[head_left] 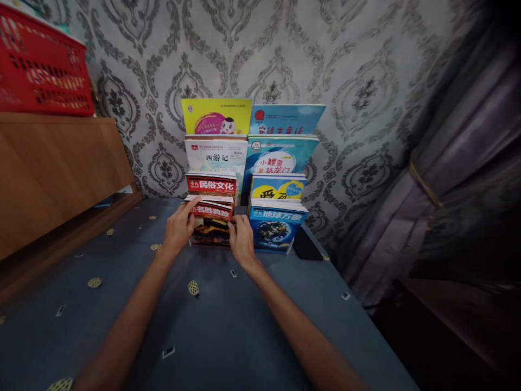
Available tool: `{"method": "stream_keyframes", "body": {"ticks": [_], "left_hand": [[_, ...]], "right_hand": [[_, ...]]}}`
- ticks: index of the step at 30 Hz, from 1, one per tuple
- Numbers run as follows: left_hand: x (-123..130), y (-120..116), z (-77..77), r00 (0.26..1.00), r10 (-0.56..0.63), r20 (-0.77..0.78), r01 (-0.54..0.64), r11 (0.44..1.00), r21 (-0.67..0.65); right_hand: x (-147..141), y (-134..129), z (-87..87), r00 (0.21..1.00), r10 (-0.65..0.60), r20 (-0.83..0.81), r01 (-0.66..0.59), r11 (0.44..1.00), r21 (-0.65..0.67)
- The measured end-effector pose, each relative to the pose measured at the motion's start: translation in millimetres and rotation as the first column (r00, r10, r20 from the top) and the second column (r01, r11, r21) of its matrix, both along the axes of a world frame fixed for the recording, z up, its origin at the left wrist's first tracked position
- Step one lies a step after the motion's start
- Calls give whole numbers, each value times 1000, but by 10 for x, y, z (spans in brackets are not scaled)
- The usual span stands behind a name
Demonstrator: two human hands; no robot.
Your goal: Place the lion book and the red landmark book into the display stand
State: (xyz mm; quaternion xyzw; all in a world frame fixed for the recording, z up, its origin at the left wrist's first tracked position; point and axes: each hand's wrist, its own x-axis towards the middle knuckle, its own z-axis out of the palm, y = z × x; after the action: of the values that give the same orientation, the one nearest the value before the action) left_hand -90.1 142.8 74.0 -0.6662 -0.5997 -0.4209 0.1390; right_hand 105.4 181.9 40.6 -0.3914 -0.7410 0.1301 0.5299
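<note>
Two columns of upright books stand in stepped rows against the wall. At the front left is a red-topped book with a dark picture, held at its two sides. My left hand closes on its left edge, a finger over the top corner. The fingers of my right hand press on its right edge. Behind it stand another red book, a white book and a yellow book. The right column has a blue globe book in front, with yellow-and-blue and blue books behind.
A dark flat object lies right of the globe book on the blue patterned cloth. At the left, a red basket sits on a wooden cabinet. A purple curtain hangs at the right.
</note>
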Motion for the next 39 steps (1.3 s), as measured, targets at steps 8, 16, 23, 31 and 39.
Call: {"method": "stream_keyframes", "body": {"ticks": [8,16,23,31,39], "left_hand": [[116,-36,12,983,163,-82,-167,985,-44],[120,40,-205,991,115,71,-119,991,64],[112,75,-446,974,116,195,-121,993,14],[122,71,-459,963,80,259,-90,996,27],[103,55,-435,964,61,258,-71,997,27]], "right_hand": [[-7,50,-27,999,-35,-10,35,999,3],[-40,-50,-157,998,-54,-41,53,998,-31],[-142,-38,-294,998,-59,-26,58,997,-47],[-160,34,-375,998,-53,-24,50,992,-117],[-156,33,-357,996,-87,-28,83,990,-115]]}}
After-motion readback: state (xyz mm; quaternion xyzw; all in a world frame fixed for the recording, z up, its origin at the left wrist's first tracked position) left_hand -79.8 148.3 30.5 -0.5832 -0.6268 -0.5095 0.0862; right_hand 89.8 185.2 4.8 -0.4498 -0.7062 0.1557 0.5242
